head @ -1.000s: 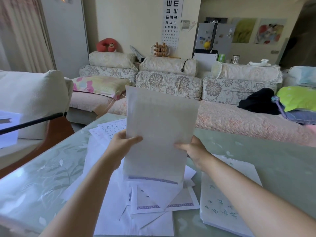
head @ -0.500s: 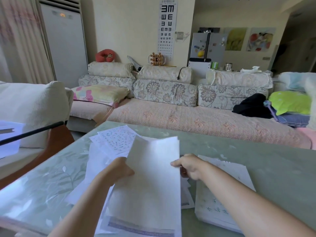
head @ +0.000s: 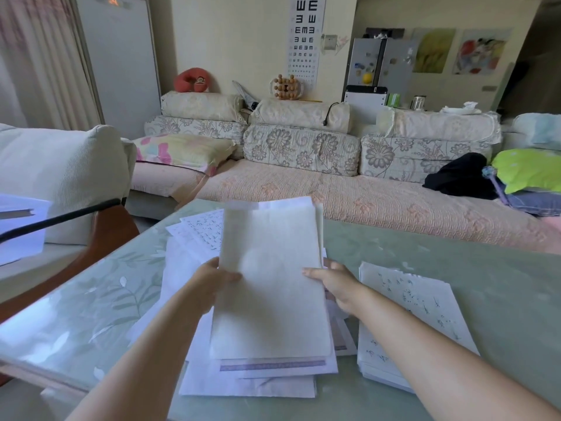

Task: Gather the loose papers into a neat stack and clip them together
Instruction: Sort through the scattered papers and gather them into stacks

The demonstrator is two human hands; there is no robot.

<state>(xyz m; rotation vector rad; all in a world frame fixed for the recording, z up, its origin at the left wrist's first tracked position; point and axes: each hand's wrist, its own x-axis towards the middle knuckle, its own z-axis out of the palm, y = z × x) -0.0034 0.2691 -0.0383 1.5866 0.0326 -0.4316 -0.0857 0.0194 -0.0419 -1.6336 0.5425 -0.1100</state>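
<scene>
A bundle of white sheets (head: 270, 281) stands tilted over the table, its lower edge resting on the pile below. My left hand (head: 212, 281) grips the bundle's left edge and my right hand (head: 331, 281) grips its right edge. Under it lie loose papers (head: 252, 381), some with a purple band. More sheets with handwriting (head: 200, 229) fan out at the back left. A separate stack of written pages (head: 416, 308) lies to the right. No clip is visible.
The glass-topped table (head: 485, 284) has a leaf pattern. A long sofa (head: 303, 183) with cushions runs behind it. A white armchair (head: 54, 165) and a black rod (head: 60, 218) stand at the left, beside more white paper (head: 21, 235).
The bundle was upright a second ago, then dropped low and flat towards me. Now it is raised again and tilted, with both hands still on its sides.
</scene>
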